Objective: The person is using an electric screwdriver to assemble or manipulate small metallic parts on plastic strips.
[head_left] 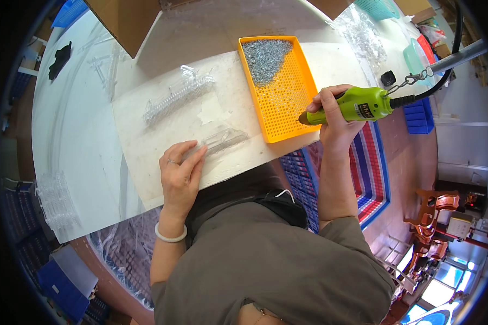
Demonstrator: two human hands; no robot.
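Presently, clear, glossy plastic strip (226,140) touches left grip (181,172), closure unclear; right grip (337,120) clasps green screwdriver (360,104) across yellow tray (281,109).

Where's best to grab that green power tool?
Probably around the front half of the green power tool, from the near side, as the right hand does: the tool looks rounded, its brown tip points left, and the cord and chain occupy the other end.

Green tool (363,104) — in right grip (337,122)
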